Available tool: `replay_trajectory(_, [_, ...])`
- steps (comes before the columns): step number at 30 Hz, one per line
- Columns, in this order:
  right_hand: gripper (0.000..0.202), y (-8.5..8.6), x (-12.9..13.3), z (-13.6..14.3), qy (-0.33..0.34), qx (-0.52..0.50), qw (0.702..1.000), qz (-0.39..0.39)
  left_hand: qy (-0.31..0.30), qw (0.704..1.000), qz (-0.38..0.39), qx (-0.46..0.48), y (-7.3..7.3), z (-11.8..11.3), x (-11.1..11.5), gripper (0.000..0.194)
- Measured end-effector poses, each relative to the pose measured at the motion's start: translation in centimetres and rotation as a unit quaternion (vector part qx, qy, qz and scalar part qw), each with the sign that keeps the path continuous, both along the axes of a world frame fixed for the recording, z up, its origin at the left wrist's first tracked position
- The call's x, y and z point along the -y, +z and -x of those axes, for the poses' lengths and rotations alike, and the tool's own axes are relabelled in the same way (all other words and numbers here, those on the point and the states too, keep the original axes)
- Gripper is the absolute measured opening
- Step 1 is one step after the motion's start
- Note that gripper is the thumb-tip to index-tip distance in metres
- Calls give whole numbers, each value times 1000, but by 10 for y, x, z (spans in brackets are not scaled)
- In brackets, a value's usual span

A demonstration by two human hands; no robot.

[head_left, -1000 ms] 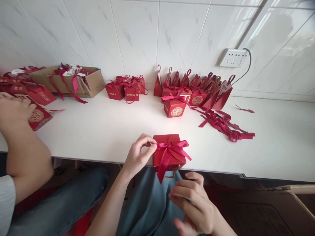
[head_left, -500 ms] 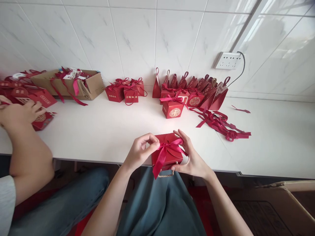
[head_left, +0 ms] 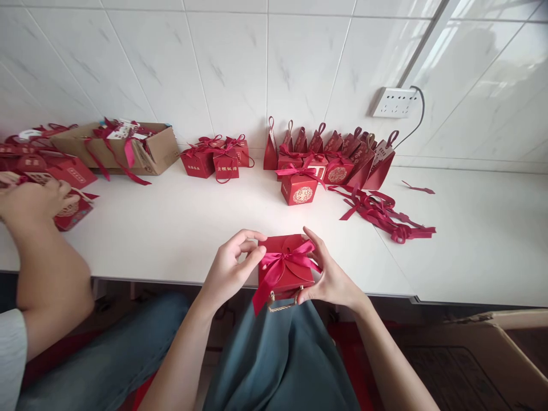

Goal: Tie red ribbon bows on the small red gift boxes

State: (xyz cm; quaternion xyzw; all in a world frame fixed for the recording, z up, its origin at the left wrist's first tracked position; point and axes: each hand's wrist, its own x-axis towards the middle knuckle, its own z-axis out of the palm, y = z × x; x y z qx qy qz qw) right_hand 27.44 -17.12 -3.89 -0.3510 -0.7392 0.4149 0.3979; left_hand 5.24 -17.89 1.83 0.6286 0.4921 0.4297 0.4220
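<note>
At the near edge of the white table [head_left: 205, 228], a red gift box [head_left: 295, 276] tied with a crimson satin bow [head_left: 284, 258] sits between the two hands, its front reaching past that edge; whether its base rests on the table cannot be told. A twisted-rope handle [head_left: 280, 309] hangs from the box's near side. The right hand [head_left: 334, 279] is spread in a wide C around the right side and has hold of it, thumb at the near corner and fingers along the far part. The left hand [head_left: 231, 262] is half curled at the left side, thumb and forefinger slightly apart beside the bow's loop; whether it grips anything cannot be told.

Toward the table's right half lies a tangle of crimson ribbons [head_left: 385, 214]. Along the table's back stand a row of tent-shaped gift boxes [head_left: 362, 162] with hanging loops, and a cluster of bow-topped gift boxes [head_left: 197, 162]. On the table's back left sits an open cardboard box [head_left: 158, 149] with ribbons draped over its rim. At the table's left end, a co-worker's hand [head_left: 34, 202] is over red boxes.
</note>
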Motion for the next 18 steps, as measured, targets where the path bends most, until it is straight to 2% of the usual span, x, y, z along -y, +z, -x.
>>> replay_trajectory(4, [116, 0, 0, 0, 0, -2, 1000, 6, 8, 1000, 10, -6, -3, 5, 5, 18])
replay_trajectory(13, [114, 2, 3, 4, -12, -22, 1000, 12, 14, 996, 41, 84, -13, 5, 7, 18])
replay_trajectory(18, [113, 1, 2, 12, -21, -18, 999, 16, 46, 995, -17, 82, -22, 8, 10, 15])
